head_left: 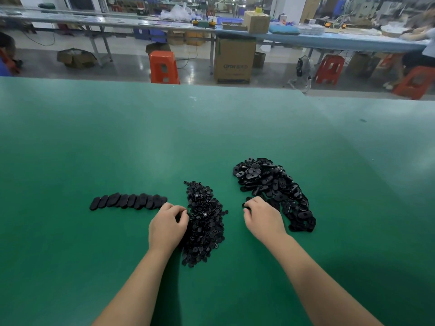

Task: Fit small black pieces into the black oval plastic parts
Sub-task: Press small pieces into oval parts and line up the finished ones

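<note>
A heap of small black pieces lies in the middle of the green table. To its right spreads a larger heap of black oval plastic parts. A row of overlapping oval parts lies to the left. My left hand rests at the left edge of the small-piece heap with its fingers curled into the pieces. My right hand sits at the near left edge of the oval heap, fingertips curled on a black oval part. What the left fingers hold is hidden.
The green table stretches far ahead and to both sides. Beyond its far edge stand orange stools, a cardboard box and long workbenches. A person sits at the far right.
</note>
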A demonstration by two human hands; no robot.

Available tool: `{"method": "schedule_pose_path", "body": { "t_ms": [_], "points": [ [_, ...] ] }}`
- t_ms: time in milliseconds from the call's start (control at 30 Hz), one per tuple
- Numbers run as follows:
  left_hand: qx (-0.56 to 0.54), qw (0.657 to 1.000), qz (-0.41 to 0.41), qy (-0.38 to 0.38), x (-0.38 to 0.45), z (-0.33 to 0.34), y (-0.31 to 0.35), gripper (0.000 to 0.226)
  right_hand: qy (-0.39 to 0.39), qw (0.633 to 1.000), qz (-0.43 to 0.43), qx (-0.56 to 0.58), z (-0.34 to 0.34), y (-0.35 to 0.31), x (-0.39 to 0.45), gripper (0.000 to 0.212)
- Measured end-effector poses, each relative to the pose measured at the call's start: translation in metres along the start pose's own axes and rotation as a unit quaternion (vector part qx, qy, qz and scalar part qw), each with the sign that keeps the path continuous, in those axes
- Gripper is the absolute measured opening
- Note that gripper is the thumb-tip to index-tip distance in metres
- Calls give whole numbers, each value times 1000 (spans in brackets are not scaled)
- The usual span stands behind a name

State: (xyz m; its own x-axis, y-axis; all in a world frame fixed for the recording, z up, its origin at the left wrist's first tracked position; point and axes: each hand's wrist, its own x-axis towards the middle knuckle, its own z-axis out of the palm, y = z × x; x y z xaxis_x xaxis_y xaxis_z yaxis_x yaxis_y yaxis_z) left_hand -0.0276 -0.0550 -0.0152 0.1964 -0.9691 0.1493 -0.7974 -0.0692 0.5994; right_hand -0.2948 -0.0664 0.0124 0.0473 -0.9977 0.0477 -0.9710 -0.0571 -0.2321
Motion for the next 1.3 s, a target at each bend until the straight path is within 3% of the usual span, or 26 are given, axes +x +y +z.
{"method": "schedule_pose_path", "body": {
  "t_ms": [167,367,733,833,1033,1133,1300],
  "points": [
    [4,1000,0,-5,1,0,-1,11,18,1000,-1,20,-4,5,-7,24],
    [-12,1000,-4,-3,2,1,-2,13,-47,997,67,8,-6,9,2,48],
    [-15,1000,-5,-17,2,-2,0,4,-94,987,110,63,-18,8,23,29],
    [-34,999,-1,-13,2,-3,1,14,-97,985,127,61,-21,6,23,28],
    [-160,986,-30,22,2,-7,-3,18,-62,992,100,50,-20,1,19,13],
    [-184,982,-45,25,2,-7,-3,18,-52,993,86,65,-18,0,16,16],
    [-198,979,-46,25,2,-6,-2,17,39,987,34,150,-18,-6,9,16]
  ]
}}
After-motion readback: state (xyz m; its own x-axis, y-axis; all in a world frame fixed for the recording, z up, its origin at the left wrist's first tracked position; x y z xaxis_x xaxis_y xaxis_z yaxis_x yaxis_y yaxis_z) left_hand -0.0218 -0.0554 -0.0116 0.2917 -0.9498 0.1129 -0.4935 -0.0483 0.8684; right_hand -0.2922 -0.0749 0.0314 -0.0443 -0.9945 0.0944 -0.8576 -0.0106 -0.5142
